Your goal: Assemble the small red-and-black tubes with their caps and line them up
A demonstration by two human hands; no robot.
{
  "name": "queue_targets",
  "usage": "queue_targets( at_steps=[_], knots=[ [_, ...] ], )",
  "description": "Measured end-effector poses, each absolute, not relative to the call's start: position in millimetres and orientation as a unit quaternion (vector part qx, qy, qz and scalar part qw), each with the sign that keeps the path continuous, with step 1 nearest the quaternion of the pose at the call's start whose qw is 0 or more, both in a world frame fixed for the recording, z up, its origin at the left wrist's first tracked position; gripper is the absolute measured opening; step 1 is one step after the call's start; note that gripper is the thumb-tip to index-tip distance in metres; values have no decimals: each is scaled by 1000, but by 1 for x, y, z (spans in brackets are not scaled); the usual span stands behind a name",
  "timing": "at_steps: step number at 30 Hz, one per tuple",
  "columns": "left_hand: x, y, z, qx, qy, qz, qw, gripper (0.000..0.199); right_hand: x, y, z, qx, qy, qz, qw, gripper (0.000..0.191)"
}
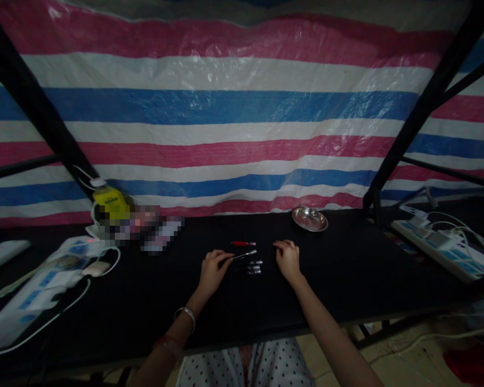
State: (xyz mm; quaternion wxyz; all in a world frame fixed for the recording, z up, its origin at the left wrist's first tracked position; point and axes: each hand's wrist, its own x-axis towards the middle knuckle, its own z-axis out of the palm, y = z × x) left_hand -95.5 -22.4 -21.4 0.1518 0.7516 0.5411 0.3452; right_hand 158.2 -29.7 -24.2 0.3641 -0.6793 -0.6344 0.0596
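Observation:
On the black tabletop, my left hand point(213, 270) pinches the near end of a slim dark stick point(246, 254) with a silver tip, which points to the right. Just beyond it lies a short red stick point(243, 243) with a silver end. Several more dark, silver-ended sticks point(255, 267) lie side by side on the near side; their dark parts blend into the table. To the right of these, my right hand point(287, 259) rests on the table, fingers loosely bent and pointing left, with nothing visible in them. What the sticks are is too small to tell.
A round metal dish point(310, 220) stands at the back right. On the left are a yellow bottle point(109, 201), blurred items and a power strip point(36, 293) with cables. Another power strip point(447, 250) lies right. Black frame posts point(415, 102) and a striped sheet point(234, 107) bound the table.

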Motion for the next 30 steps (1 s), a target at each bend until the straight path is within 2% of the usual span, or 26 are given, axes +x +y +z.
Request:
queue_targets(
  at_steps=[7, 13, 20, 27, 30],
  knots=[
    [-91, -23, -19, 765, 550, 309, 128, 23, 150, -27, -19, -664, -661, 22, 348, 28],
    [-85, -20, -14, 774, 544, 287, 151, 25, 138, -15, -14, -596, -709, 58, 372, 27],
    [-75, -6, -9, 795, 517, 267, 173, 20, 129, 2, -16, -592, -717, 96, 355, 19],
    [-77, -4, -14, 783, 504, 311, 189, 21, 134, 4, -22, -586, -695, 134, 394, 11],
    [-77, -3, -16, 770, 510, 329, 196, 22, 133, 2, -22, -578, -675, 145, 435, 11]
  ],
)
